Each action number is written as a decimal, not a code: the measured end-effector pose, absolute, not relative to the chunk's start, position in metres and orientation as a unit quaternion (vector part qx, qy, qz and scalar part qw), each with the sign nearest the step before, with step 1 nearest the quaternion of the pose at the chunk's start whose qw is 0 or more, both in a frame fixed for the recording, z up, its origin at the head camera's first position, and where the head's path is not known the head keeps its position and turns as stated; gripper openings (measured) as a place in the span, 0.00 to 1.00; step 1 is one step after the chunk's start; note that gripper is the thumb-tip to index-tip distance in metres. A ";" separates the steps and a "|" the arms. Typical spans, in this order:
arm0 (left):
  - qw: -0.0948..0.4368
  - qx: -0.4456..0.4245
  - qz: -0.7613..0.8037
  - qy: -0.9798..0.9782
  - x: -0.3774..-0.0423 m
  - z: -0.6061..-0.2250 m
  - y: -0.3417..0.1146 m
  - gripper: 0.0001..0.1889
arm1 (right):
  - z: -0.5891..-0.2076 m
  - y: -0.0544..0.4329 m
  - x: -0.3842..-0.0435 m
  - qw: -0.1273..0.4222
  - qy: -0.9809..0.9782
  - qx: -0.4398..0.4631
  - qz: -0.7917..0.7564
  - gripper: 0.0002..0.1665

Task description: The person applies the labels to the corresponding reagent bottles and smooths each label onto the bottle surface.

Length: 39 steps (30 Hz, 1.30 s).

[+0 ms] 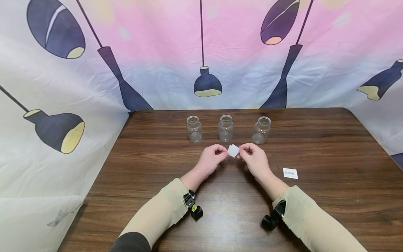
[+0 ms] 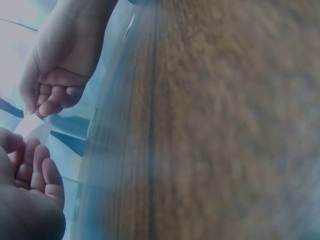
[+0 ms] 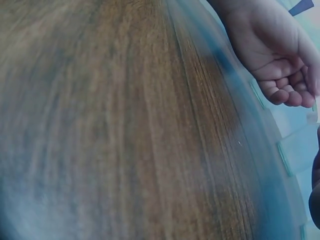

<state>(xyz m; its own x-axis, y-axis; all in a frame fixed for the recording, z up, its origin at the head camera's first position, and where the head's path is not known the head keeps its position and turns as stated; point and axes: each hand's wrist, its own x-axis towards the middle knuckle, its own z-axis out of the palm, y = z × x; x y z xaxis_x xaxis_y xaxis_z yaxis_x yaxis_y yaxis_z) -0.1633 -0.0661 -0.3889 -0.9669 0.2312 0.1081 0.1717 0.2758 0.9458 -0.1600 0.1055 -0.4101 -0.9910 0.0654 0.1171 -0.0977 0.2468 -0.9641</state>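
Observation:
Both hands meet above the table at a small white piece of paper [image 1: 233, 151], which looks like two overlapping layers. My left hand [image 1: 211, 159] pinches its left edge between thumb and forefinger. On the opposite edge, my right hand [image 1: 255, 161] has a similar thumb-and-finger pinch. The left wrist view shows the paper [image 2: 36, 128] stretched between the two sets of fingertips, other fingers loosely curled. Just beyond the hands stand three clear glass jars without lids: a left one [image 1: 194, 130], a middle one [image 1: 225, 129] and a right one [image 1: 261, 131].
To the right of the right hand, a white card [image 1: 290, 173] with printed characters lies flat on the dark wooden table [image 1: 330, 147]. A patterned cloth [image 1: 170, 52] with lamp drawings hangs behind the table's far edge and along its sides.

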 end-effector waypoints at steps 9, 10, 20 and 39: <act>0.016 0.121 0.584 0.802 -0.152 -0.371 -0.067 0.04 | -0.410 0.108 -0.162 0.057 -0.770 -0.019 0.635 0.07; 0.015 0.121 0.585 0.802 -0.152 -0.372 -0.067 0.04 | -0.410 0.108 -0.162 0.057 -0.768 -0.021 0.637 0.07; 0.018 0.110 0.580 0.807 -0.171 -0.398 -0.072 0.05 | -0.409 0.111 -0.163 0.071 -0.751 -0.038 0.655 0.07; 0.063 0.109 0.585 0.801 -0.180 -0.416 -0.102 0.03 | -0.413 0.117 -0.167 0.096 -0.728 -0.046 0.677 0.05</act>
